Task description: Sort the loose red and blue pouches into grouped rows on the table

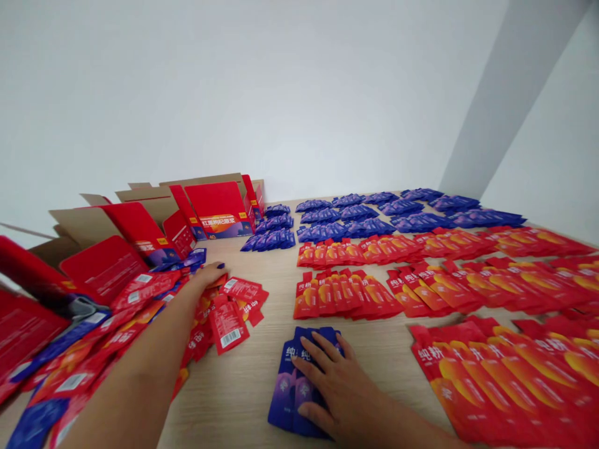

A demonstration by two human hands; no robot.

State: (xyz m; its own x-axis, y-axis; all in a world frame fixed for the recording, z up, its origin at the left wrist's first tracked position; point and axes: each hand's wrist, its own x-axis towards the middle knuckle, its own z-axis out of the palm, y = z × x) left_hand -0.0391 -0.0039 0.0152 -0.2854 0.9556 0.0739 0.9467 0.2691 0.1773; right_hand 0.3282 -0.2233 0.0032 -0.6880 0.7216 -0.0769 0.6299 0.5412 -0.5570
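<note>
My right hand (330, 380) lies with fingers spread on a small overlapping set of blue-purple pouches (292, 386) at the bottom centre. My left hand (210, 275) reaches to the far side of a loose pile of red pouches (229, 324) on the left; its fingers are mostly hidden, with a dark-nailed thumb or finger showing. Whether it grips a pouch cannot be made out. Some blue pouches (191, 259) lie just beyond that hand.
Open red cartons (218, 209) stand at the back left. Overlapping rows of red-orange pouches (346, 293) cover the right side of the wooden table (219, 386). Blue pouch stacks (358, 212) lie behind them, before a white wall.
</note>
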